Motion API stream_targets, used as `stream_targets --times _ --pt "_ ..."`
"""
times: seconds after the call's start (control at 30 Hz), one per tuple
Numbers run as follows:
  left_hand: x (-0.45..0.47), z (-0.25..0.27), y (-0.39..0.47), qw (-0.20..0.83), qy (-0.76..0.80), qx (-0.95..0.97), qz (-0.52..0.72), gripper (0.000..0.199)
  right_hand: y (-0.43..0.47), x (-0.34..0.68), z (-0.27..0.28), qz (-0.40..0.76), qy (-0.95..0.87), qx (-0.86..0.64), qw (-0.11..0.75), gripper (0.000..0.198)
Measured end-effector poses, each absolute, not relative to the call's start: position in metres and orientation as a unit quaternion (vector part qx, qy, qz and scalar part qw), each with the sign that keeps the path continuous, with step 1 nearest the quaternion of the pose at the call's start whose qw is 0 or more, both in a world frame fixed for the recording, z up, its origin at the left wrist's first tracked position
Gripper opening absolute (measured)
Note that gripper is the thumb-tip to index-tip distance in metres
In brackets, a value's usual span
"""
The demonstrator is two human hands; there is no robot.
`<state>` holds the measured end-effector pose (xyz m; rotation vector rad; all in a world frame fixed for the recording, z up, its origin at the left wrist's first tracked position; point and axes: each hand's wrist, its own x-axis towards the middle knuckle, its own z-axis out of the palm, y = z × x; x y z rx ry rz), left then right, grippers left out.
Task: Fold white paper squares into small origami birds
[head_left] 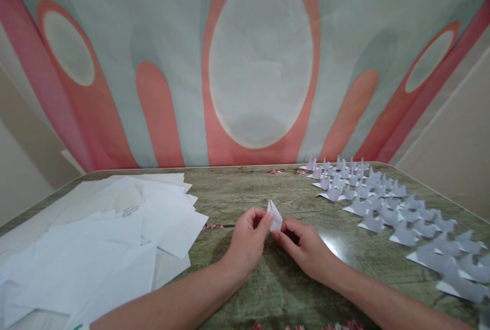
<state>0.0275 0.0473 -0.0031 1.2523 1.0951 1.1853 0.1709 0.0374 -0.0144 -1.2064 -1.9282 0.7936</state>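
Observation:
A small folded white paper (274,216), pointed at the top, is held upright between my two hands over the middle of the table. My left hand (250,233) pinches its left side, with the thumb lying across its face. At its lower right edge, the thumb and forefinger of my right hand (300,240) close on the paper. The fold layers behind my fingers are hidden.
Loose white sheets (111,248) lie in a wide, overlapping pile on the left. Rows of folded paper birds (386,202) stand along the right side. The wood-patterned table (229,192) meets a printed backdrop (260,65) at its far edge.

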Motion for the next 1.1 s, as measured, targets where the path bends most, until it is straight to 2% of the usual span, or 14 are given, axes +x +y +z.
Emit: stream_targets --times 0.13,0.4,0.53,0.73,1.1 --pt "0.028 -0.004 0.047 0.525 0.46 0.518 0.495 0.025 0.037 0.171 -0.015 0.287 -0.765 -0.471 0.333 0.018" --pt "0.028 -0.004 0.051 0.538 0.443 0.52 0.495 0.027 0.038 0.17 -0.019 0.281 -0.779 -0.456 0.326 0.029" --pt "0.026 -0.006 0.053 0.543 0.429 0.537 0.482 0.026 0.042 0.176 -0.014 0.308 -0.73 -0.478 0.379 0.036" --pt "0.025 -0.01 0.05 0.568 0.412 0.569 0.429 0.024 0.05 0.184 -0.013 0.356 -0.657 -0.46 0.479 0.021" --pt "0.025 -0.008 0.048 0.567 0.423 0.57 0.418 0.022 0.047 0.182 -0.009 0.347 -0.678 -0.422 0.491 0.02"
